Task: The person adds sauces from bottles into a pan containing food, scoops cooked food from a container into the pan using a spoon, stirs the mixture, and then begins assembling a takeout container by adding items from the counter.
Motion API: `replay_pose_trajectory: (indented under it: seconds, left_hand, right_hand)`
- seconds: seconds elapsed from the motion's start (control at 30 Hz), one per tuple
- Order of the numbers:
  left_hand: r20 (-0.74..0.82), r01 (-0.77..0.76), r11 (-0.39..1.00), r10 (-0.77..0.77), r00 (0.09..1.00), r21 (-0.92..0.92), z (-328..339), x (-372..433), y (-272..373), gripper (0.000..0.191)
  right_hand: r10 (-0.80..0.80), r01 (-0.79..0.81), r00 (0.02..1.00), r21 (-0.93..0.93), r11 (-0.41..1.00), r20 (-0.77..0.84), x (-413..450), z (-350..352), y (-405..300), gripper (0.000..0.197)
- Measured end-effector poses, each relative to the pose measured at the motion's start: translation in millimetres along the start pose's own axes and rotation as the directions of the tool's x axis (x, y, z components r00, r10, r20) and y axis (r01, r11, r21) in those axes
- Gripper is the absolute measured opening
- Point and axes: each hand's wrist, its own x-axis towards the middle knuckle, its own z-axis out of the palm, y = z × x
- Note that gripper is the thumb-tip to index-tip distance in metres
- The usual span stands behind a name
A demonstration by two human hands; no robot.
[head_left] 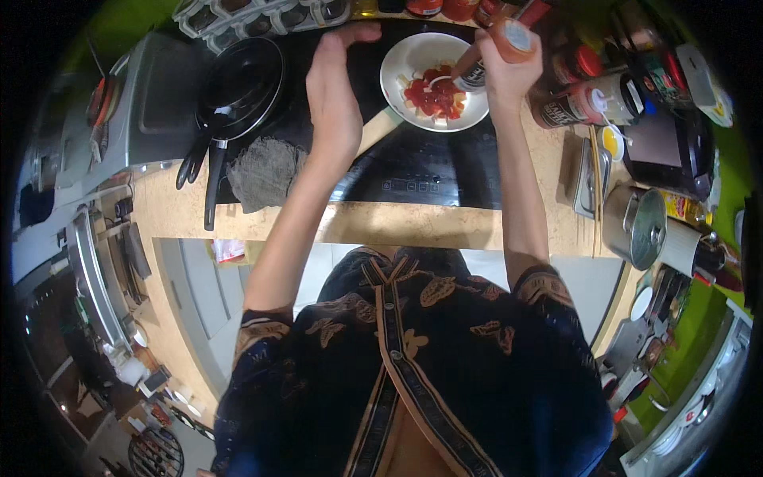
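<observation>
My right hand (506,74) grips a squeeze sauce bottle (517,42), tipped with its nozzle down over a white frying pan (396,59). Inside the pan, red sauce (438,92) lies over pale chopped pieces. The pan rests on a black glass cooktop (417,173), its light handle (378,131) pointing down and left, partly behind my left wrist. Raised over the cooktop left of the pan is my left hand (335,89), with nothing seen in it and its fingertips bent toward the right. Its palm side is mostly hidden.
A black lidded pan (241,83) stands left on the cooktop, beside a grey cloth (265,170). On the right are another sauce bottle (566,107), chopsticks (595,191), a metal tray (587,179) and a lidded steel pot (635,226). Spice containers (256,24) line the back.
</observation>
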Motion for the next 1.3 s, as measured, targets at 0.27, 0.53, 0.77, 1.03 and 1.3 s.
replay_pose_trajectory:
  seconds: [0.27,0.53,0.77,1.03,1.3]
  left_hand:
    - [0.151,0.262,0.849,-0.215,0.965,-0.460,65.9,54.5,-70.9,0.053]
    - [0.094,0.173,0.820,-0.145,0.985,-0.546,124.1,86.0,-51.0,0.052]
    - [0.072,0.124,0.868,-0.101,0.992,-0.480,111.9,91.3,-50.3,0.043]
    - [0.095,0.158,0.948,-0.137,0.986,-0.276,111.3,88.9,-48.0,0.037]
    - [0.442,0.347,0.936,-0.339,0.831,0.065,41.5,-84.4,12.1,0.029]
  right_hand:
    - [-0.185,0.101,0.954,0.324,0.941,0.238,54.7,24.0,-60.7,0.031]
    - [-0.225,0.160,0.965,0.380,0.911,0.135,76.6,31.7,-79.3,0.027]
    - [-0.273,0.210,0.956,0.394,0.895,0.109,73.7,37.1,-97.0,0.027]
    - [-0.156,0.126,0.981,0.234,0.964,0.113,63.5,25.8,-71.7,0.035]
    - [0.927,-0.355,0.375,0.922,0.152,-0.008,-45.7,-64.1,30.6,0.044]
